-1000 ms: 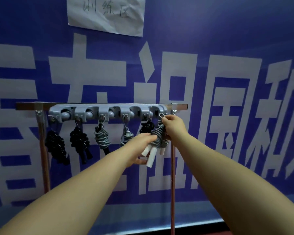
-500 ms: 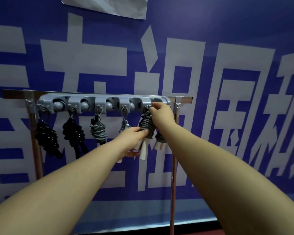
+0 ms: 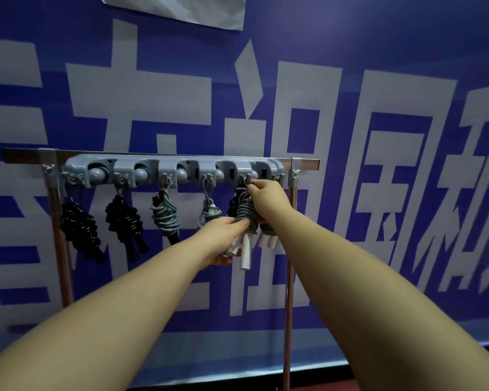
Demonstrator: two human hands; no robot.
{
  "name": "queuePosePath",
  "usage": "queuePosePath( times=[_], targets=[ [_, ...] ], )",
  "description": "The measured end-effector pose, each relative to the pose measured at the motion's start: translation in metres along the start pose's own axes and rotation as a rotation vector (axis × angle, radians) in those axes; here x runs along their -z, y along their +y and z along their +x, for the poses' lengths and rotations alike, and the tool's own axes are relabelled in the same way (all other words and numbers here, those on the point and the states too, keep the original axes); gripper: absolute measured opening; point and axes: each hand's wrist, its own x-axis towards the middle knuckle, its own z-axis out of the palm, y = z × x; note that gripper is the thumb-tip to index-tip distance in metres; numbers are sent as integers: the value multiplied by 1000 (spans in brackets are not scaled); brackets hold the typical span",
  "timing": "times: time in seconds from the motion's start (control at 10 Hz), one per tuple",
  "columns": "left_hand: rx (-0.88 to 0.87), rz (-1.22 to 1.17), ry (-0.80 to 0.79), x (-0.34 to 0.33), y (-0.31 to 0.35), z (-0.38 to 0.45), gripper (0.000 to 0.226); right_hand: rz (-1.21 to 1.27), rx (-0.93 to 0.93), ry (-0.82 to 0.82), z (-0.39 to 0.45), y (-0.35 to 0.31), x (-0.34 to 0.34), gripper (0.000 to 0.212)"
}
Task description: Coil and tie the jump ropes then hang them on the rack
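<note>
A grey plastic hook rack (image 3: 130, 165) is fixed on a metal bar (image 3: 20, 155) in front of a blue banner. Several coiled ropes hang from it: two black bundles (image 3: 79, 227) (image 3: 124, 218) and two grey ones (image 3: 165, 215) (image 3: 209, 213). My left hand (image 3: 223, 238) holds a coiled grey rope with white handles (image 3: 246, 218) from below. My right hand (image 3: 268, 193) pinches that rope's top loop at a hook (image 3: 247, 179) near the rack's right end. Another black bundle (image 3: 233, 203) hangs just behind it.
Two upright metal poles (image 3: 62, 249) (image 3: 288, 306) carry the bar. Behind stands a blue banner with large pale characters (image 3: 393, 165), and a white paper sheet (image 3: 181, 9) is stuck at the top. A strip of floor shows at the lower right.
The grey rope went up and left from below the rack's right end to a hook. My right hand rose with its loop to the hook; my left hand stayed under the bundle.
</note>
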Motion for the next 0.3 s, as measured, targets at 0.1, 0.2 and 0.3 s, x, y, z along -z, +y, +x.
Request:
queuePosePath(
  times=[0.1, 0.2, 0.3],
  targets=[
    [44, 31, -52, 2, -9, -8, 37, 75, -9, -29, -13, 13, -2, 36],
    [112, 37, -78, 7, -10, -23, 53, 191, -86, -65, -30, 17, -3, 41],
    [177, 66, -55, 15, -9, -43, 57, 195, -203, -54, -54, 16, 0, 47]
  ],
)
